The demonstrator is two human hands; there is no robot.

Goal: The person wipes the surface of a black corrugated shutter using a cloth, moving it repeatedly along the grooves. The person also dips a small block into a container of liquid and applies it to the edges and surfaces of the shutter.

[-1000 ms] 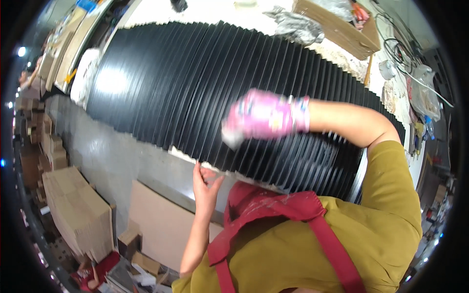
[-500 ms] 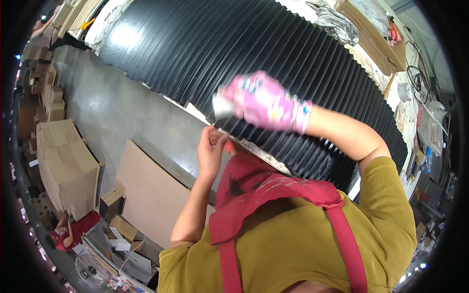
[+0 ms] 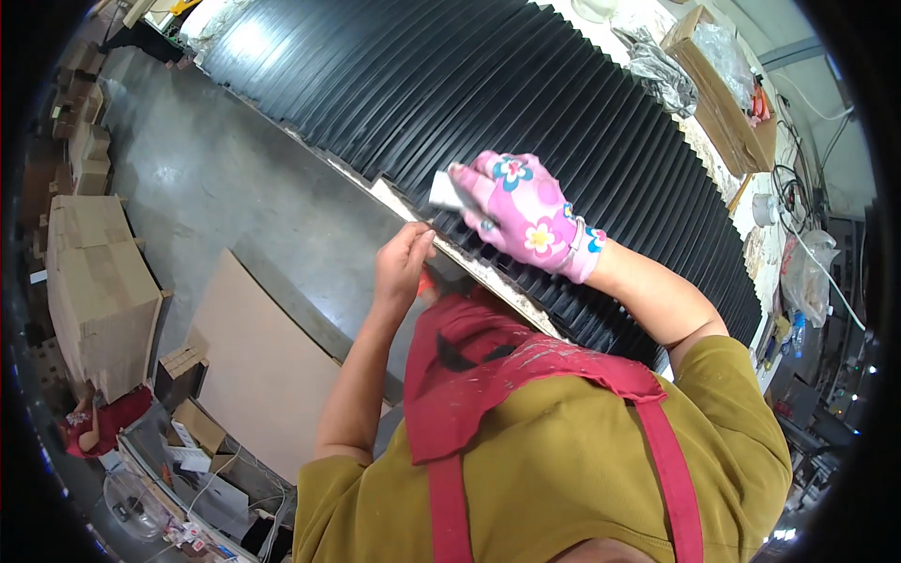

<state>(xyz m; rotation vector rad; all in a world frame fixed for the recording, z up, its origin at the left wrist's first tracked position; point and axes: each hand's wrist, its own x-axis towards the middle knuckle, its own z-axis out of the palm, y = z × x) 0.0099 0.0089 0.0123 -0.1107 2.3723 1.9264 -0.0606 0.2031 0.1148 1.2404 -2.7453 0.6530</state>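
Observation:
Long black strips (image 3: 394,84) lie side by side across the workbench, giving it a ridged surface. Over their near ends is my right hand (image 3: 526,211), in a pink glove with a flower print. Its fingers are closed around a small white, block-like piece (image 3: 450,190), whose exact kind I cannot make out. My bare left hand (image 3: 404,263) is at the near bench edge (image 3: 469,263), to the left of the glove. Its thumb and fingertips are pressed together. Whatever they may hold is too small or hidden to name.
A long cardboard box (image 3: 718,103) with clear plastic in it stands at the far right beside crumpled grey plastic (image 3: 662,75). Large cartons (image 3: 103,291) and a broad tan board (image 3: 263,366) are on the left. A person in red (image 3: 108,422) is at the lower left.
The view has shifted a little. My gloved hand, blurred by motion before, is now sharper and slightly further right, still gripping the white piece. My left hand stays at the bench edge, fingers together.

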